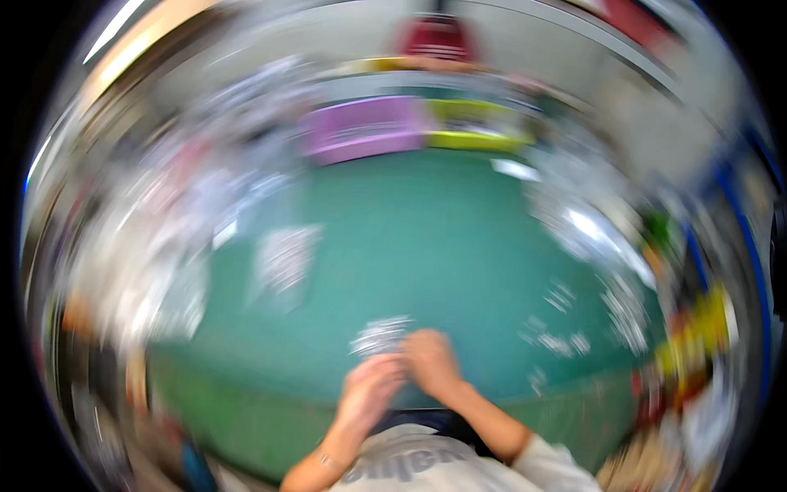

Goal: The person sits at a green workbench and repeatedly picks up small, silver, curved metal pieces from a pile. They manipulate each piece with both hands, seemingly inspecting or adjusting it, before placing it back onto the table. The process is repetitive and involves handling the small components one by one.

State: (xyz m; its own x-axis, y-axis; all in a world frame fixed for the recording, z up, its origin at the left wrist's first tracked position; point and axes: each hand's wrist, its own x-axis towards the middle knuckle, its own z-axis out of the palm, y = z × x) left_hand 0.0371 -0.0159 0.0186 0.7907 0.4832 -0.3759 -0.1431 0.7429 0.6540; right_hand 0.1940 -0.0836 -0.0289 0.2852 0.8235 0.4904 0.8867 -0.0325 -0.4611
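Observation:
Close together at the near edge of a green tabletop (426,238) are my two hands. My left hand (373,385) is beside a small pile of shiny silvery pieces (381,334), which blur too much to name. My right hand (430,359) looks curled and touches or nearly touches the left one. Motion smears the fingers of both, so what they hold, if anything, does not show. To the left of the pile lies a clear bag (285,258) with silvery contents.
A purple bin (365,131) and a yellow-green bin (475,127) stand at the far edge. Heaped clear plastic bags (156,221) crowd the left side, more plastic (582,205) the right. Several loose shiny pieces (553,340) lie at the right. A blue frame (742,221) rises beyond.

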